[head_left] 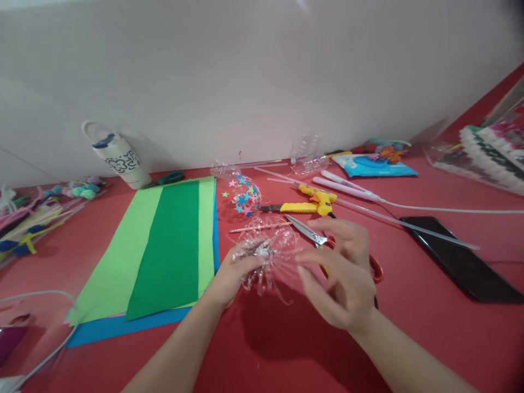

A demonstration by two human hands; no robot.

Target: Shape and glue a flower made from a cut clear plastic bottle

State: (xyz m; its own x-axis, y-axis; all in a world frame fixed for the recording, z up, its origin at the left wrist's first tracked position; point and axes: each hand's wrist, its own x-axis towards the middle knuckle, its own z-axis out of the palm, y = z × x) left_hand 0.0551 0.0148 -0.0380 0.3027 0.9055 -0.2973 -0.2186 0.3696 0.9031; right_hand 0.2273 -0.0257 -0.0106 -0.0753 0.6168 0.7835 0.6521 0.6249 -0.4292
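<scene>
A clear plastic flower-like piece (282, 240), cut into thin curling strips round a whitish centre, is held over the red table by my left hand (235, 267). The thumb and fingers of that hand close on it near the centre. My right hand (344, 273) is at the piece's right side, thumb and fingers apart, fingertips close to the strips. Whether they touch a strip I cannot tell. Just beyond lie a thin pinkish stick (260, 227) and scissors (307, 230) with red handles, partly hidden behind my right hand.
Green sheets (167, 251) lie at left, a white bottle (123, 161) behind them. A clear ball with coloured stars (246, 196), a yellow cutter (298, 208), a yellow glue gun (317, 197) and a blue wipes pack (374, 165) lie toward the wall. A black phone (462, 259) is at right.
</scene>
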